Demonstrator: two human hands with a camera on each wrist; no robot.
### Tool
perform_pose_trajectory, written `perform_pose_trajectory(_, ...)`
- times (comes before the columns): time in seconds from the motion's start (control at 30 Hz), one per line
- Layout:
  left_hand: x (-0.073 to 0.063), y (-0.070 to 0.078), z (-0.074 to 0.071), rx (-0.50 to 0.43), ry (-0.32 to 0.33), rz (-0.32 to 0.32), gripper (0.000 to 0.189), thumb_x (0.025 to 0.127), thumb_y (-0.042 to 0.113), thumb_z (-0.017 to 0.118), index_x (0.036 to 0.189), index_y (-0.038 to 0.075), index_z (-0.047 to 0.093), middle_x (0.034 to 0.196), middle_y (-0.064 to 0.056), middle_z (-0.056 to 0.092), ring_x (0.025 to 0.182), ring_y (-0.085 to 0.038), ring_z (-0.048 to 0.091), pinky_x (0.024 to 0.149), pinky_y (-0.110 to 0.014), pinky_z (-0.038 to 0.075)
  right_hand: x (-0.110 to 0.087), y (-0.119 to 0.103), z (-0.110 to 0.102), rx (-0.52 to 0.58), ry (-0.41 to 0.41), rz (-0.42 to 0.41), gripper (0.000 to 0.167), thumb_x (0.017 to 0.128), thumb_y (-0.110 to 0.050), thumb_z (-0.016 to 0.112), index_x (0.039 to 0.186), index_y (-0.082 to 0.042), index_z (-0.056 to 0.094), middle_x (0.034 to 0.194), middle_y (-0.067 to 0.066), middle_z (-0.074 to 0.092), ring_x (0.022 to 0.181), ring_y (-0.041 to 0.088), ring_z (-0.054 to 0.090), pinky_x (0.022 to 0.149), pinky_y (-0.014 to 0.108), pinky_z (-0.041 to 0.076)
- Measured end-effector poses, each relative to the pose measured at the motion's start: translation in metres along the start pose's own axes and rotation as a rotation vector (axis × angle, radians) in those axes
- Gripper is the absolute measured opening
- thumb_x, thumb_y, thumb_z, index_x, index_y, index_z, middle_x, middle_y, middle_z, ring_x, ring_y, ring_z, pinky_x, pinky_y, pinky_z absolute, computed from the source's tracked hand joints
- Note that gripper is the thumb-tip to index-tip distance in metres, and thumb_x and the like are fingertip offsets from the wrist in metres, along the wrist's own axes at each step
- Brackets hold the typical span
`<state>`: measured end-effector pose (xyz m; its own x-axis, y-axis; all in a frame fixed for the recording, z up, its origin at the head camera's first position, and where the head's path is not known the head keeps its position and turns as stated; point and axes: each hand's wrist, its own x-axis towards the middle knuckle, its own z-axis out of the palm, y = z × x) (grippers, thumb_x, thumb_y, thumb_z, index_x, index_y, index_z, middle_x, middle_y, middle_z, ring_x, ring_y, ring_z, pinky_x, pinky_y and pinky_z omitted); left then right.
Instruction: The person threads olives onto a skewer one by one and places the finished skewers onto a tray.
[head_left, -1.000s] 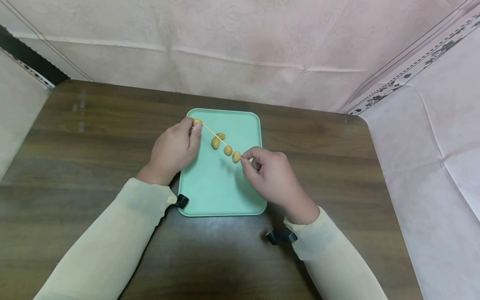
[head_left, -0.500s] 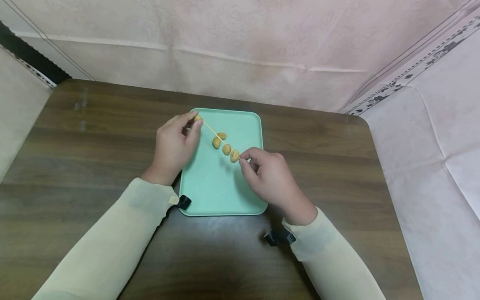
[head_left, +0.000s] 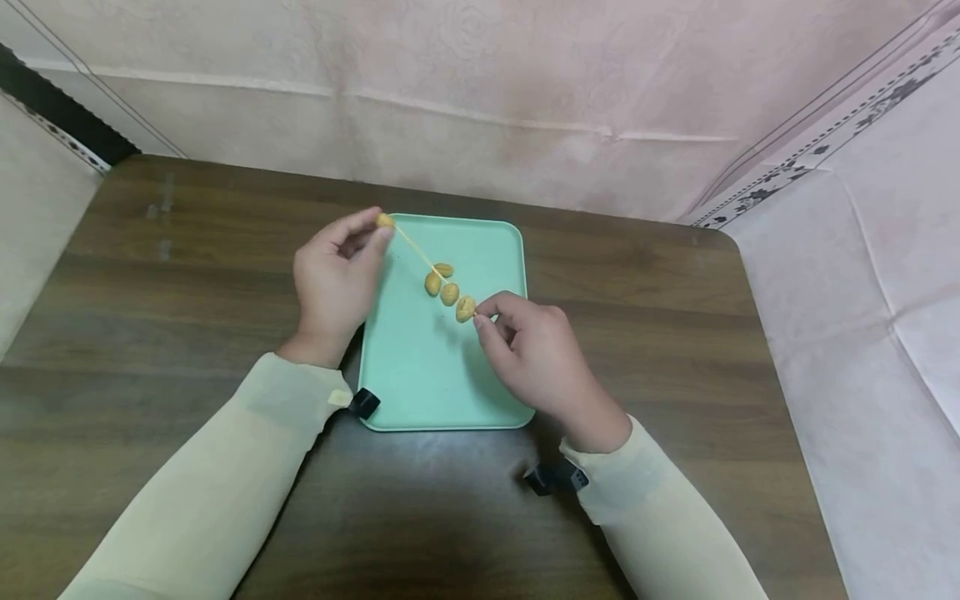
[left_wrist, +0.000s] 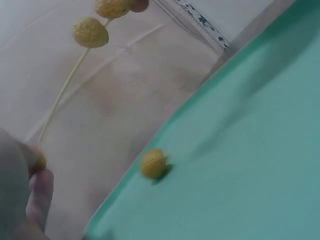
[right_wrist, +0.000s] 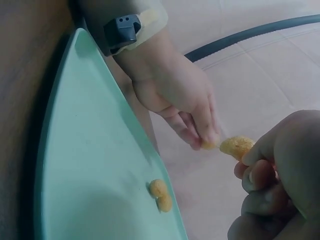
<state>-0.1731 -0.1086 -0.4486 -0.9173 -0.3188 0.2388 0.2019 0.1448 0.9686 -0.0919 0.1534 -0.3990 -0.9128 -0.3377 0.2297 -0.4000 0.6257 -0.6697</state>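
A thin pale skewer slants over the tray, above its surface. Two tan, wrinkled, peanut-like pieces are threaded near its right end. At its far left end my left hand pinches another such piece between thumb and fingertips. My right hand pinches the right end, close against the last threaded piece; its thumb and forefinger hide the tip. On the green tray below lie two loose peanut-like pieces, side by side near the back, and the right wrist view shows both loose pieces.
The tray rests on a dark wooden table. A pale cloth hangs behind the table, and another white cloth hangs at the right. Each wrist wears a small black device.
My left hand has moved up and slightly left, carrying its end of the skewer and the pinched piece. The right hand and threaded pieces shifted slightly left and up. The loose pieces stayed put.
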Motion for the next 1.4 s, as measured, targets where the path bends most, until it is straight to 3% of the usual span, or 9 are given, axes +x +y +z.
perform_pose_trajectory(0.13, 0.01, 0.003, -0.01, -0.065, 0.064, -0.104, 0.03, 0.102, 0.022, 0.087, 0.13, 0.012, 0.085, 0.121, -0.005, 0.082, 0.103, -0.012, 0.076, 0.089, -0.015, 0.063, -0.001, 0.001, -0.001, -0.009, 0.024, 0.012, 0.009, 0.109, -0.015, 0.074, 0.11, -0.01, 0.081, 0.06, -0.005, 0.048, 0.05, 0.012, 0.043, 0.045, 0.028, 0.039)
perform_pose_trajectory(0.33, 0.004, 0.001, -0.006, -0.163, -0.123, -0.119, 0.036, 0.101, 0.025, 0.088, 0.134, 0.013, 0.083, 0.128, -0.006, 0.08, 0.112, -0.015, 0.079, 0.095, -0.021, 0.066, -0.001, 0.0, -0.001, -0.016, 0.041, 0.012, 0.01, 0.109, -0.016, 0.073, 0.112, -0.011, 0.081, 0.06, -0.005, 0.049, 0.05, 0.014, 0.043, 0.045, 0.03, 0.04)
perform_pose_trajectory(0.57, 0.001, 0.001, -0.002, -0.307, -0.134, -0.098, 0.036, 0.102, 0.017, 0.087, 0.137, 0.009, 0.08, 0.128, -0.01, 0.078, 0.114, -0.017, 0.081, 0.097, -0.025, 0.068, -0.002, 0.0, 0.0, -0.027, 0.052, -0.013, 0.008, 0.108, -0.015, 0.073, 0.109, -0.011, 0.081, 0.06, -0.007, 0.049, 0.049, 0.012, 0.043, 0.046, 0.029, 0.041)
perform_pose_trajectory(0.8, 0.001, -0.001, -0.003, -0.288, -0.131, -0.109, 0.036, 0.101, 0.019, 0.088, 0.136, 0.011, 0.081, 0.133, -0.011, 0.078, 0.118, -0.017, 0.08, 0.1, -0.022, 0.066, -0.003, -0.002, 0.0, -0.024, 0.049, -0.02, 0.008, 0.108, -0.014, 0.073, 0.108, -0.012, 0.081, 0.06, -0.007, 0.049, 0.05, 0.012, 0.042, 0.046, 0.029, 0.04)
perform_pose_trajectory(1.4, 0.0, -0.005, -0.001, -0.322, -0.114, -0.057, 0.034, 0.101, 0.014, 0.087, 0.134, 0.009, 0.081, 0.128, -0.01, 0.079, 0.113, -0.018, 0.08, 0.099, -0.022, 0.066, -0.004, -0.005, -0.002, -0.043, 0.044, -0.033, 0.007, 0.108, -0.015, 0.074, 0.109, -0.011, 0.081, 0.061, -0.006, 0.05, 0.051, 0.011, 0.043, 0.046, 0.028, 0.041)
